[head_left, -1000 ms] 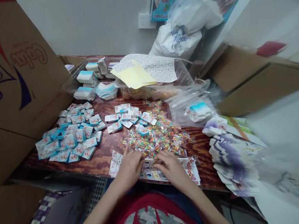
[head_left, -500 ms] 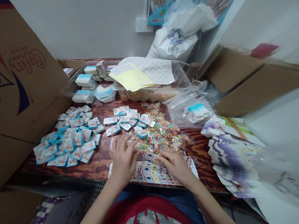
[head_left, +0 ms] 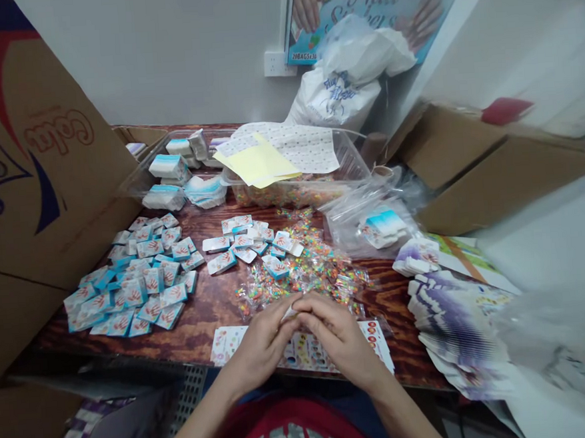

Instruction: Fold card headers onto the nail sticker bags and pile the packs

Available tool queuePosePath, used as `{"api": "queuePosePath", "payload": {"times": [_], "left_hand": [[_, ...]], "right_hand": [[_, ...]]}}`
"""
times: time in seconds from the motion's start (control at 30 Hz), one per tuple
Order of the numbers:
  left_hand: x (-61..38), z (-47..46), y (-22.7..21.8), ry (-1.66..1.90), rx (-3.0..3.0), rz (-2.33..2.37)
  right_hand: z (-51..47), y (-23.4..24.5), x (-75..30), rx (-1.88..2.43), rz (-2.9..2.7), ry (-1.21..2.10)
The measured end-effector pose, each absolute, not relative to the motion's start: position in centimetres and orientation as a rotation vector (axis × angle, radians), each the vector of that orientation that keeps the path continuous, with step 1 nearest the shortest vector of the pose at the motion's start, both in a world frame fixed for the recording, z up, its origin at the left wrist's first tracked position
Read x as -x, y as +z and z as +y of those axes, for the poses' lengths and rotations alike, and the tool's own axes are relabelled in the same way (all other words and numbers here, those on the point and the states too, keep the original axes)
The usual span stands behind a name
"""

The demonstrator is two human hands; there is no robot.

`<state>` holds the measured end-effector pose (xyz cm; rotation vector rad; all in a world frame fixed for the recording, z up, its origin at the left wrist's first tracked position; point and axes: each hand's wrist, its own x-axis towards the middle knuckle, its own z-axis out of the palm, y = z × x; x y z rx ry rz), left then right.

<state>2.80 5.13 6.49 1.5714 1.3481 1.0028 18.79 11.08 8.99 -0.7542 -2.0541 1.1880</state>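
The left hand (head_left: 263, 334) and right hand (head_left: 337, 329) are pinching a small white piece (head_left: 290, 312) together, fingers closed, just above the printed sheets (head_left: 309, 350), handling that calls for steady fingertips.

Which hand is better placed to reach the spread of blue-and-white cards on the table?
Probably the left: the left hand is on the cards' side and nearer them. The right hand lies farther off, beyond it. The hands meet over a small white piece, so either would first have to part.
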Motion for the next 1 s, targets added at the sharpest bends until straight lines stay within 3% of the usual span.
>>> {"api": "queuePosePath", "payload": {"times": [0.2,0.43,0.67,0.83,1.0], "left_hand": [[-1.8,4.2,7.8,1.088,-1.288,1.275],[-1.6,4.2,5.5,1.192,-1.056,1.213],[-3.6,4.2,3.0,0.971,-0.828,1.086],[-3.1,4.6,2.4,1.092,-0.625,1.276],[-3.9,4.8,2.4,1.174,-0.892,1.49]], "right_hand": [[12.5,8.0,-20.2,0.945,-2.189,0.787],[12.0,6.3,-19.9,0.885,-2.151,1.314],[10.1,3.6,-18.4,1.148,-1.958,1.272],[11.2,3.3,-20.7,1.128,-1.771,1.716],[10.3,3.9,-20.4,1.027,-1.707,1.948]]}}
